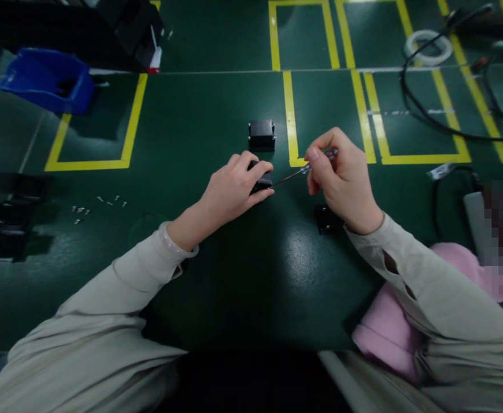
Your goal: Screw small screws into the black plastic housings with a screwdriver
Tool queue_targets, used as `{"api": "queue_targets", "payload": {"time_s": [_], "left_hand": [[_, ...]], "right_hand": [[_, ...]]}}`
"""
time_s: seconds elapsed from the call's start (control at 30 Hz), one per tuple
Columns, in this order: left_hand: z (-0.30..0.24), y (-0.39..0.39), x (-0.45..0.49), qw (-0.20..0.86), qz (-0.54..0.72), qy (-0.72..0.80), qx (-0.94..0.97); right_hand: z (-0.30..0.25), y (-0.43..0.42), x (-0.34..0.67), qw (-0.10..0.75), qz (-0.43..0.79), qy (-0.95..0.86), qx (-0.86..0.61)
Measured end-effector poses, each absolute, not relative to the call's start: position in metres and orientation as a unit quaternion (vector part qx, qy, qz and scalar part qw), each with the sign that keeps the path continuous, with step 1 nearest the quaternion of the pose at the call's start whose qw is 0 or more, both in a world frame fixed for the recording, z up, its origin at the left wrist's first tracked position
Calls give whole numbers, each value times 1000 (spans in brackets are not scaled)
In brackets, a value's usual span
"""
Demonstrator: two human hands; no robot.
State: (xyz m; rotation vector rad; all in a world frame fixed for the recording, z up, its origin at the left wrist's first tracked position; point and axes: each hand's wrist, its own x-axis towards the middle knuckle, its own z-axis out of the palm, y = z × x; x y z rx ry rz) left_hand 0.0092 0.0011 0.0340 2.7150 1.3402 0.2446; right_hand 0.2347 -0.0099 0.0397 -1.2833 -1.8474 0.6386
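My left hand (238,183) is closed around a small black block-shaped part (262,179), pressing it to the green tabletop; much of the part is hidden under the fingers. In a pinch grip, my right hand (339,175) holds a screwdriver (305,168) with a clear handle. Its thin shaft points left and down, and the tip meets the right side of the part near a screw. Just beyond the left hand stands a similar black part (261,135) with screws at its sides. Another black piece (327,219) lies below the right hand, partly covered by it.
Several loose screws (100,205) lie to the left, near dark black parts (10,221). A blue bin (49,80) sits at the back left. To the right are a white tape roll (428,47), a black cable (410,97) and a pink cloth item (389,332).
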Motion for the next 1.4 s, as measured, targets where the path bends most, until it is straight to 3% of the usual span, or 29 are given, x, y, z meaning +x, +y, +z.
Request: {"api": "queue_targets", "payload": {"time_s": [0.2, 0.97, 1.4], "left_hand": [[33, 11, -2, 79, 81, 412, 904], [30, 13, -3, 85, 90, 394, 911], [24, 15, -4, 82, 110, 387, 912]], "right_hand": [[38, -9, 234, 386, 307, -715, -495], [28, -11, 230, 400, 273, -705, -519], [28, -12, 227, 486, 318, -672, -459]]}}
